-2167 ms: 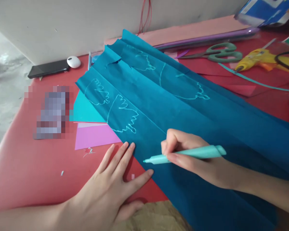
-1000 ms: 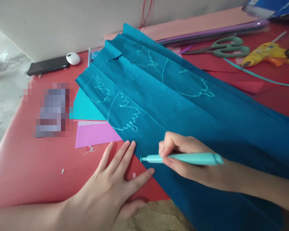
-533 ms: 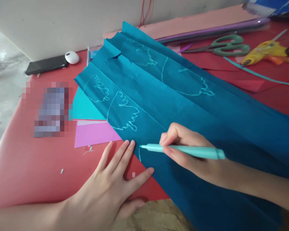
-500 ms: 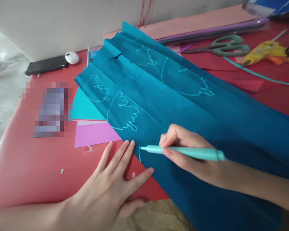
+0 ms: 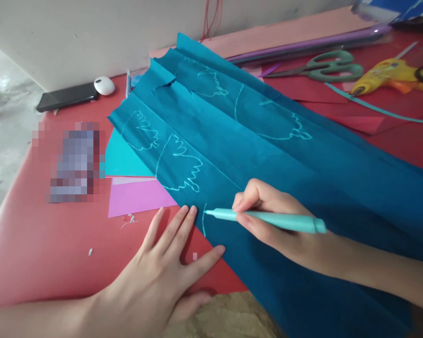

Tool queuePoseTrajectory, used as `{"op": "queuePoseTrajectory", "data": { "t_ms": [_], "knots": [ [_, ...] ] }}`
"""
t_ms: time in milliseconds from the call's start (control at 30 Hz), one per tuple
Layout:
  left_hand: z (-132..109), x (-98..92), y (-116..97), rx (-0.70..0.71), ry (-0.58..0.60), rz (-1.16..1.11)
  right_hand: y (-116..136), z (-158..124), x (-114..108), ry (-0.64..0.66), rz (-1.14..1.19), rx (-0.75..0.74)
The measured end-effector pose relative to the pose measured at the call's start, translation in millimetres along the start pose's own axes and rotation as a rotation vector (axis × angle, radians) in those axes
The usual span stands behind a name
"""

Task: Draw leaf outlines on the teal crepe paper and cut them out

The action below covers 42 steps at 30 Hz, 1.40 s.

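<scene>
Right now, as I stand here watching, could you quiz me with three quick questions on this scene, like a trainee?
1. Which hand holds the slim mint-green plastic marker?
2. True or false: pale jagged outlines are drawn on the creased teal-blue paper.
3. Which lies nearer the yellow plastic glue gun: (a) the green-handled metal scissors, or (b) the small rounded white object?

Key: 1. The right hand. 2. True. 3. (a).

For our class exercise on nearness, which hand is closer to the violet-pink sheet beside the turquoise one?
Left. The left hand lies just in front of the violet-pink sheet; the right hand, holding the marker, is farther off to its right, over the blue paper.
</scene>
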State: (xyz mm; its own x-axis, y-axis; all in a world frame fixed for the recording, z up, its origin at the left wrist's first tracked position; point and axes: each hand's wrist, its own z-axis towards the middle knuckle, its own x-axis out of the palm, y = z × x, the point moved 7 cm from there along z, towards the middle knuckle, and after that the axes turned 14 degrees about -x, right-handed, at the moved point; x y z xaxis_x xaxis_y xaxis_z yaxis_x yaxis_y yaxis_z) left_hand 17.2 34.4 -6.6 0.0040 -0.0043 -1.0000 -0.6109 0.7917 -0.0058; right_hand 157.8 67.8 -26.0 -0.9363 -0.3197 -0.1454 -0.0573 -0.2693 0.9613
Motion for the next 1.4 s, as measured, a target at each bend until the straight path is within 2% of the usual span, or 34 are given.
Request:
{"op": "queuePoseTrajectory", "data": {
  "t_ms": [100,367,467,600,967,1200,1400],
  "knots": [
    [0.0,-0.3,0.7,-0.009,-0.004,-0.013,0.4,0.5,1.6,0.019,-0.010,0.019],
    [0.7,-1.0,0.2,0.004,-0.008,0.002,-1.8,0.5,-13.4,-0.200,-0.128,0.024],
    [0.8,-1.5,0.7,-0.003,-0.013,0.003,-0.1,0.9,-16.6,-0.240,-0.145,0.038],
    [1.0,-2.3,0.2,0.011,-0.014,0.006,0.9,1.7,-17.4,-0.235,-0.129,0.048],
    [2.6,-3.8,-1.8,0.031,-0.021,0.021,-3.5,1.8,-10.8,-0.074,-0.044,0.020],
    [5.2,-5.8,-2.3,0.047,-0.009,0.028,1.5,2.0,-20.9,-0.203,-0.181,0.013],
    [3.9,-4.7,-2.1,0.037,-0.016,0.024,3.8,0.7,-24.6,-0.260,-0.262,-0.016]
  ]
}}
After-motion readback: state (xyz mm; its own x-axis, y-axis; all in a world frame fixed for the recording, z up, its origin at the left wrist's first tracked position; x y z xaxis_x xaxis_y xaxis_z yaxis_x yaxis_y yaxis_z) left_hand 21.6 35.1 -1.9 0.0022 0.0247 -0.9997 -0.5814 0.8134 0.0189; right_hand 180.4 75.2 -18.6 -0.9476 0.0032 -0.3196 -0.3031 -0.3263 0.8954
